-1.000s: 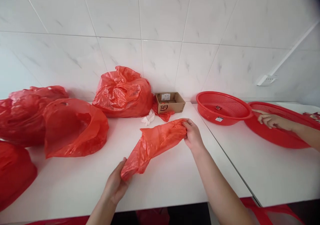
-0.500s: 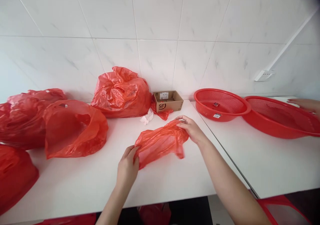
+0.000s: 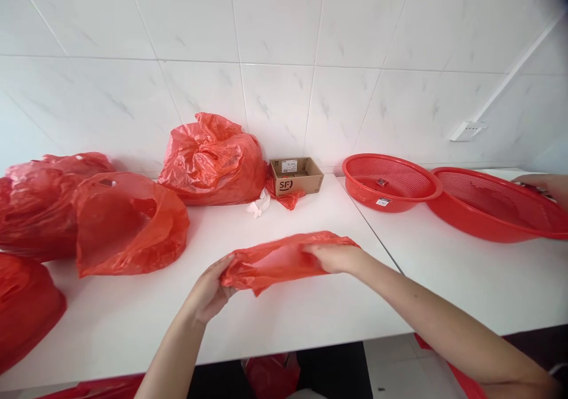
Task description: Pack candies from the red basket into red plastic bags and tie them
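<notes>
A thin red plastic bag [image 3: 270, 266] is stretched sideways above the white table, its mouth facing me. My left hand [image 3: 209, 292] is closed on the bag's left end, thumb below and fingers above. My right hand [image 3: 332, 258] reaches into the mouth from the right. Its fingers are covered by the red film and blurred, so I cannot tell whether they are closed. Behind the bag lie a crumpled white tissue [image 3: 258, 203] and a small open cardboard box [image 3: 302, 184].
Full red bags stand at the back [image 3: 217, 168] and left [image 3: 39, 203], beside an open-mouthed red bag [image 3: 128, 227]. Two red mesh baskets, one smaller [image 3: 377, 205] and one larger [image 3: 479, 224], sit right. Another person's hand [image 3: 550, 184] is over the larger one. A seam [image 3: 373, 230] crosses the table.
My right hand has gone from pinching the bag's upper right edge to inside its mouth. The bag is lower and pulled wider, and my left hand has shifted slightly left.
</notes>
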Demonstrator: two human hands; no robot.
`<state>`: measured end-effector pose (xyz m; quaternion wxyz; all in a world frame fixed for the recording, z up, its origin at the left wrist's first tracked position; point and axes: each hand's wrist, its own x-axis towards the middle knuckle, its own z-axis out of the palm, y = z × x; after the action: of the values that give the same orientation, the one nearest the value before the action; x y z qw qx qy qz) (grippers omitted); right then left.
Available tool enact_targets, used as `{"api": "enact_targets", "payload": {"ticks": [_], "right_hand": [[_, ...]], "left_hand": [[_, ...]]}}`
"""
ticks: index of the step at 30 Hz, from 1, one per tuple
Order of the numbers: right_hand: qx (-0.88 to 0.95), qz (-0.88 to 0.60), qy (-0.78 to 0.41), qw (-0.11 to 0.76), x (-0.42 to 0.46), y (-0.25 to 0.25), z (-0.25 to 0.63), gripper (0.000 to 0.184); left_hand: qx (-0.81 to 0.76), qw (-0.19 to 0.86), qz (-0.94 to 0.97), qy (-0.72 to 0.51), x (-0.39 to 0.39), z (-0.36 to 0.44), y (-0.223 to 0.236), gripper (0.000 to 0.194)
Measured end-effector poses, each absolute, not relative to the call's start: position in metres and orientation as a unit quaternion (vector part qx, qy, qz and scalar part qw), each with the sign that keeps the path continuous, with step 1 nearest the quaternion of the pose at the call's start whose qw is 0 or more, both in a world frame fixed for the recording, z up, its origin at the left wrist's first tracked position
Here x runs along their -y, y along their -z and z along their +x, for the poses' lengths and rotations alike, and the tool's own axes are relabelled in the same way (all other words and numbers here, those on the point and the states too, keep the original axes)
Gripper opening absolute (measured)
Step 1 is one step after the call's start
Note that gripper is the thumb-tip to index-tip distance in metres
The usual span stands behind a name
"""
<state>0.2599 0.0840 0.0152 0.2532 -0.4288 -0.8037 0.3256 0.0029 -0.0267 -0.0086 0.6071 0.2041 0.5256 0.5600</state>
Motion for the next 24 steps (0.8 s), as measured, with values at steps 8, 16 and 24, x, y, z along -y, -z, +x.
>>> {"api": "enact_targets", "payload": {"ticks": [8,16,24], "right_hand": [[0.778,-0.205,-0.583,0.11,-0.098,-0.044,0.299,0.042],[0.708,-0.682,-0.032,0.178,-0.209,-0.056,0.398,0.057],[0.767,-0.628,-0.03,0.132,-0.178,-0.031,0.371,0.041]], "left_hand": [[-0.509,0.599,0.081,-0.612,0.012,0.004,0.038,0.011],[-0.506,0.573,0.119,-0.634,0.027,0.007,0.024,0.032],[-0.528,0.554,0.249,-0.593,0.041,0.02,0.011,0.05]]}}
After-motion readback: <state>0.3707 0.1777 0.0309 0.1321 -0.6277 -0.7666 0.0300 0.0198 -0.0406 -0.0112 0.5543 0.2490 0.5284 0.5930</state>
